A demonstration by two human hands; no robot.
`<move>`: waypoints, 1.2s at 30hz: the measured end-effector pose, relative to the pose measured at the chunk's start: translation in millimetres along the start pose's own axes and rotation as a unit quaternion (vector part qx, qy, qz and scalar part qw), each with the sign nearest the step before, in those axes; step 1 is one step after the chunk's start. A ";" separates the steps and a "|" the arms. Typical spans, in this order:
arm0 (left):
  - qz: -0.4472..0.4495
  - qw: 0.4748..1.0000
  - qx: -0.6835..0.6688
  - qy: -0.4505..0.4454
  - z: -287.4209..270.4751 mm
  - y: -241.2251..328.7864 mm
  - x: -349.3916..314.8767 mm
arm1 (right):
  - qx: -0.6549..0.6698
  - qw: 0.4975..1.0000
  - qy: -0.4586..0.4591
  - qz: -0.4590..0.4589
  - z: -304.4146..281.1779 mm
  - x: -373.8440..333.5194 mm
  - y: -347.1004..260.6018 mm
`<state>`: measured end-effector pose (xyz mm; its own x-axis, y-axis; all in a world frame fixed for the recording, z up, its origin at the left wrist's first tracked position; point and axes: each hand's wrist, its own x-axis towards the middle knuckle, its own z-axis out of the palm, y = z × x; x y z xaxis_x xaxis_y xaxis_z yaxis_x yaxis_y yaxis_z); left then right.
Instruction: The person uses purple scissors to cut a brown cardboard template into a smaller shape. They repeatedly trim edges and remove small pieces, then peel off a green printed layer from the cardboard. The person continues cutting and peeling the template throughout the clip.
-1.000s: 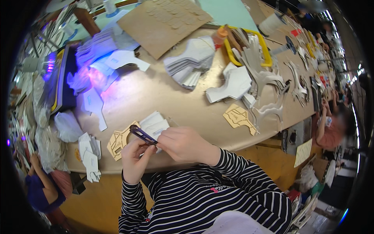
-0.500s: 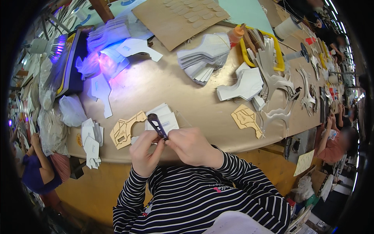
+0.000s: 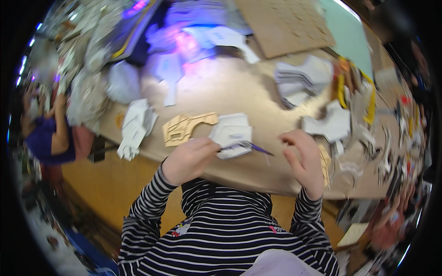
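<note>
1. Two hands above the near part of the gold-brown tabletop [image 3: 221,80], well apart from each other.
2. Left hand [image 3: 191,158]: fingertips pinched on one end of a slim purple tool [image 3: 260,149], the rest jutting toward the right hand [image 3: 304,156]. Right fingers loosely curled, thumb parted from the others, nothing seen in the grasp.
3. Tool over the lower part of a white stack [image 3: 230,123] as viewed from above; touching or just clear, impossible to tell. Exact kind lost to blur.
4. Possible trouble: a drop of the tool, from a pinch at only one end without support from the right hand.
5. Also possible: white pieces scratched or pushed askew, from a low swing of the far end; tip too smeared to judge for sharpness.
6. Another risk: yellow template [image 3: 177,131] knocked by the left hand, from lying so near.
7. Markings: small bluish printed patch [image 3: 237,136] on the white stack, illegible; faint mark on the white bundle [image 3: 133,126] farther left, equally illegible.
8. On the striped shirt [image 3: 221,221], small motifs, smeared, with nothing legible. Pale sheet [image 3: 353,234] at lower right: any writing too small to read.
</note>
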<state>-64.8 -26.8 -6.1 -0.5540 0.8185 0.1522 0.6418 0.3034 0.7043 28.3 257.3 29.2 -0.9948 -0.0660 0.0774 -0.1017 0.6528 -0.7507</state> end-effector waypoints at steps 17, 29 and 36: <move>-0.046 0.987 0.065 0.140 24.7 -47.4 7.3 | 0.508 0.761 -0.242 0.322 67.0 -11.4 -14.8; -0.217 0.953 -0.067 0.203 -44.8 -19.7 -0.8 | 0.629 0.728 -0.019 0.272 61.1 -5.5 -22.6; -0.286 0.893 -0.318 0.139 -36.4 20.6 -7.0 | 0.519 0.824 -0.025 0.224 60.3 7.3 -56.6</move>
<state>-67.0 -44.1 32.5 -0.8617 0.4391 -0.2543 -0.1697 0.2230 0.9599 26.7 174.4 32.7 -0.9289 -0.0416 -0.3680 0.3558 -0.3759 -0.8557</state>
